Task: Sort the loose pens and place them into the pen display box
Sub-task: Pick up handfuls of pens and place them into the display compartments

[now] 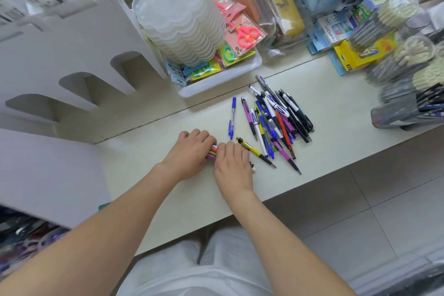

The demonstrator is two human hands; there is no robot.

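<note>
The loose pens (276,122) form one heap, barrels overlapping and mostly parallel, in blue, white, black, purple and orange. A blue pen (232,118) lies alone at 9 o'clock of the heap, apart from it. A yellow pen (254,150) with a black tip lies slanted at 7 o'clock, just beside the heap. A pink-and-purple bundle (212,151) lies at 8 o'clock, gripped by the left hand (189,154) and the right hand (234,163). The white display box (72,67), apparently tiered with arched slots, stands at 10 o'clock.
</note>
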